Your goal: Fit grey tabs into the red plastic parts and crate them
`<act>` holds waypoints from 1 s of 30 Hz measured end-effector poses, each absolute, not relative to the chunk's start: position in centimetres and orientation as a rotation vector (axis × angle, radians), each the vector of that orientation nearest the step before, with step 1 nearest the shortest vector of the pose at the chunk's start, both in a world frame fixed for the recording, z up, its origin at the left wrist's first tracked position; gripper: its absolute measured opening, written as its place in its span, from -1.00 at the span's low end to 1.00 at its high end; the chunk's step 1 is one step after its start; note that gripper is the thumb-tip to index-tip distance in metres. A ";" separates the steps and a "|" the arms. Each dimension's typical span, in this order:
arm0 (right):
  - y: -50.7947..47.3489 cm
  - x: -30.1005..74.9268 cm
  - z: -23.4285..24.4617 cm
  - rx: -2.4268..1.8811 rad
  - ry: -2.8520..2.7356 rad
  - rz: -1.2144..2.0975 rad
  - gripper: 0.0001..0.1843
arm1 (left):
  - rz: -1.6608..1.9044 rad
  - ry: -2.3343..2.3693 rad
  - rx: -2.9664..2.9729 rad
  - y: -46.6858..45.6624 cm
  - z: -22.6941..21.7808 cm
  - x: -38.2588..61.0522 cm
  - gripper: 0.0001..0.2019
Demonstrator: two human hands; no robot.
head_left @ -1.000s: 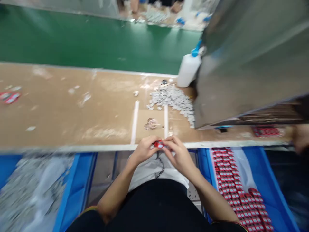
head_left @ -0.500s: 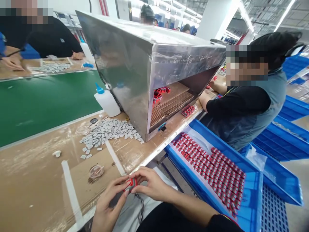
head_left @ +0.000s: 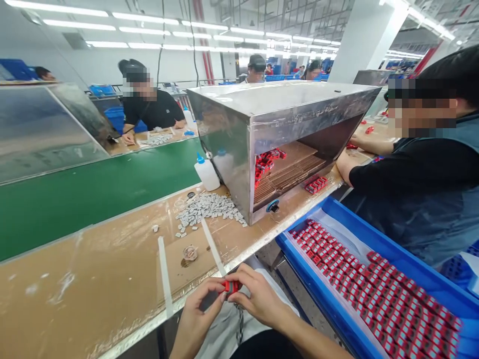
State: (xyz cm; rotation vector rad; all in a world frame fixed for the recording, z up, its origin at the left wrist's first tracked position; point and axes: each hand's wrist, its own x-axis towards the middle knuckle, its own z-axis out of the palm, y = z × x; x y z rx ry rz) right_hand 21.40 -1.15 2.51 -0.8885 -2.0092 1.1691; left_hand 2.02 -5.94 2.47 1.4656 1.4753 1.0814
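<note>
Between my two hands, just off the table's front edge, is a small red block-shaped part (head_left: 231, 286) with a grey-green band. My left hand (head_left: 202, 305) pinches its left end between thumb and fingers. The other end is gripped by the thumb and fingertips of my right hand (head_left: 257, 295). Beyond my hands, a small round dish (head_left: 190, 253) sits on a piece of cardboard. Farther back lies a heap of small grey rectangular pieces (head_left: 213, 207). To my right, a blue tray (head_left: 339, 199) holds rows of similar red parts (head_left: 359, 279).
A metal hood (head_left: 224, 119) stands on the table, with red parts (head_left: 267, 162) inside and a red row (head_left: 316, 185) before it. Beside it is a white bottle (head_left: 207, 173). A green belt (head_left: 112, 184) runs behind. One co-worker (head_left: 422, 164) sits at right, another (head_left: 149, 104) across.
The view has tilted up and swung left, so the table and tray appear farther right. Both hands still hold the red part, which now looks turned more level.
</note>
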 end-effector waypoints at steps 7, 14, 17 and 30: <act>-4.7 21.8 2.5 -0.834 -1.974 1.066 -0.64 | 1.146 1.401 1.538 -8.4 3.6 3.0 -0.73; -7.0 22.0 2.9 -0.658 -2.026 1.019 -0.65 | 1.267 1.420 1.551 -11.9 3.7 3.5 -0.70; -6.2 22.0 3.1 -0.689 -2.033 1.082 -0.64 | 1.276 1.458 1.481 -11.6 4.1 3.9 -0.68; -1.3 18.7 0.5 -0.966 -1.506 1.485 -0.64 | 1.202 1.527 1.450 -5.1 -1.3 0.2 -0.61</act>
